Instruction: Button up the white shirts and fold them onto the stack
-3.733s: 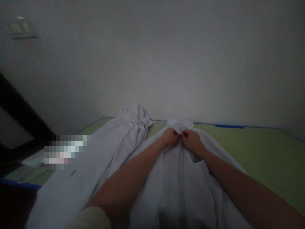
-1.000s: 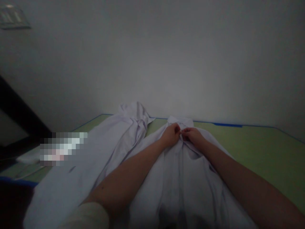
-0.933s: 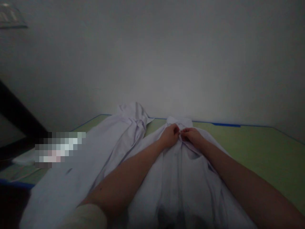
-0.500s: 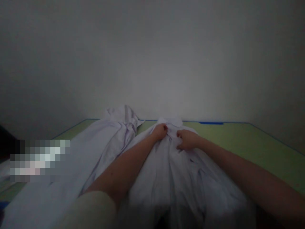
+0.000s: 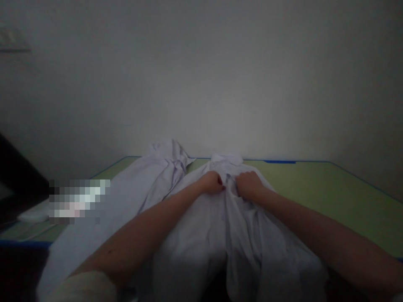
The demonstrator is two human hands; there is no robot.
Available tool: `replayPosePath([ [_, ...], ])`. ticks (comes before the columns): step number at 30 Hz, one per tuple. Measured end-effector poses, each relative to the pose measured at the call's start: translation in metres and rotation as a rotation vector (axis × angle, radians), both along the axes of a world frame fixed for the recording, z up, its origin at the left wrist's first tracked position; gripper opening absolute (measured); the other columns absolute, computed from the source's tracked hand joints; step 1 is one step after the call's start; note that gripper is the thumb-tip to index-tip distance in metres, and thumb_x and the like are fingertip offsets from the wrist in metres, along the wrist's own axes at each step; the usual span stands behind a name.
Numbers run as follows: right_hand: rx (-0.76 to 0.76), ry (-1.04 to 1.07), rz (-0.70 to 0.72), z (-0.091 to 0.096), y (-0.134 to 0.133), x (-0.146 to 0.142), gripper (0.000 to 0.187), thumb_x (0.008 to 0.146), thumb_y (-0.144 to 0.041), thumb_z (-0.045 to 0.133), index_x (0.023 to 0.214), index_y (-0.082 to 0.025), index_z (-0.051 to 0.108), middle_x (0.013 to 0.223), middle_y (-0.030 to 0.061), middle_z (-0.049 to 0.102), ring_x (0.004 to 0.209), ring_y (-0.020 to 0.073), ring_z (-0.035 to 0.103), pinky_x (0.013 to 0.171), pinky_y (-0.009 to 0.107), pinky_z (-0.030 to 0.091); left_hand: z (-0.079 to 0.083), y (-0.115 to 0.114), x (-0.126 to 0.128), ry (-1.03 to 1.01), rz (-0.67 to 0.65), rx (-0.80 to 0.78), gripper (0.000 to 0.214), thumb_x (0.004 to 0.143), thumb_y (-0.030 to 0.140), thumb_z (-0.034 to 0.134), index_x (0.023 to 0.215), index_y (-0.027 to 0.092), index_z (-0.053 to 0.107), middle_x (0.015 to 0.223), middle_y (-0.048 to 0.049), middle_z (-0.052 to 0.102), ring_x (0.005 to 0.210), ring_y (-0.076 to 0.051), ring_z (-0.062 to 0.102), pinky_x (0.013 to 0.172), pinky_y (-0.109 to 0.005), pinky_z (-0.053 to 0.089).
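Note:
A white shirt (image 5: 201, 239) lies spread lengthwise on a green table (image 5: 330, 193), its collar (image 5: 227, 159) toward the far wall. My left hand (image 5: 211, 183) and my right hand (image 5: 248, 186) sit side by side just below the collar, on the front opening. Both have their fingers curled and pinched into the cloth on either side of the opening. The fingertips are dark and partly buried in folds. One sleeve (image 5: 157, 184) stretches away to the left and bunches up at the wall.
A pale wall stands right behind the table. Blue tape (image 5: 280, 161) edges the table's far side. At the left lie a blurred patch (image 5: 78, 199) and a dark frame (image 5: 19, 176). The scene is dim.
The hands slid a little toward me, down from the collar along the front opening, briefly parted and came together again. The camera view swung slightly left then back.

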State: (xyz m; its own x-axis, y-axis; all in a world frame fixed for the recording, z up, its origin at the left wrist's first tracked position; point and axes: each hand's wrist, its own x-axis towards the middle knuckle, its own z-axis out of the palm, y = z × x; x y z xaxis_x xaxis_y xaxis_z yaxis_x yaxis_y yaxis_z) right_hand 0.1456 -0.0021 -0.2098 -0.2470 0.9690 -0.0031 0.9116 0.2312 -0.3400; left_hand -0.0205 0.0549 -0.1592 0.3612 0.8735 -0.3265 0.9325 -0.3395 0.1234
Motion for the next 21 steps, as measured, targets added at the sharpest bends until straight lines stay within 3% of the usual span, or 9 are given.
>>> replayPosePath([
  [5, -0.077, 0.029, -0.062, 0.001, 0.009, 0.007, 0.023, 0.065, -0.019, 0.059, 0.085, -0.010, 0.069, 0.088, 0.0207, 0.065, 0.082, 0.0273, 0.063, 0.071, 0.034, 0.045, -0.009, -0.024, -0.001, -0.028, 0.018, -0.011, 0.011, 0.062, 0.028, 0.063, 0.060, 0.019, 0.068, 0.064, -0.0059, 0.066, 0.065, -0.016, 0.059, 0.063, -0.023, 0.040],
  [11, -0.113, 0.266, -0.142, 0.029, 0.036, 0.035, 0.020, 0.067, -0.021, 0.054, 0.077, -0.015, 0.070, 0.077, 0.0114, 0.067, 0.071, 0.0180, 0.060, 0.062, 0.024, 0.040, -0.004, -0.018, -0.002, -0.101, 0.091, -0.052, 0.015, 0.060, 0.031, 0.068, 0.063, 0.017, 0.069, 0.055, -0.0033, 0.062, 0.050, -0.012, 0.054, 0.052, -0.022, 0.038],
  [15, -0.056, 0.413, -0.165, 0.041, 0.027, 0.020, 0.019, 0.070, -0.026, 0.054, 0.072, -0.014, 0.068, 0.066, 0.0072, 0.063, 0.061, 0.0129, 0.054, 0.057, 0.022, 0.034, 0.005, -0.017, -0.011, -0.297, 0.246, -0.167, 0.027, 0.066, 0.038, 0.066, 0.079, 0.014, 0.070, 0.052, -0.0007, 0.059, 0.043, -0.009, 0.046, 0.044, -0.019, 0.035],
  [21, 0.093, 0.586, -0.134, 0.011, -0.015, -0.026, 0.025, 0.077, -0.031, 0.050, 0.063, -0.015, 0.064, 0.060, 0.0018, 0.060, 0.058, 0.0105, 0.050, 0.054, 0.021, 0.029, 0.008, -0.029, -0.021, -0.666, 0.357, -0.359, 0.027, 0.067, 0.034, 0.067, 0.081, 0.011, 0.068, 0.057, -0.0009, 0.059, 0.048, -0.006, 0.049, 0.047, -0.018, 0.039],
])
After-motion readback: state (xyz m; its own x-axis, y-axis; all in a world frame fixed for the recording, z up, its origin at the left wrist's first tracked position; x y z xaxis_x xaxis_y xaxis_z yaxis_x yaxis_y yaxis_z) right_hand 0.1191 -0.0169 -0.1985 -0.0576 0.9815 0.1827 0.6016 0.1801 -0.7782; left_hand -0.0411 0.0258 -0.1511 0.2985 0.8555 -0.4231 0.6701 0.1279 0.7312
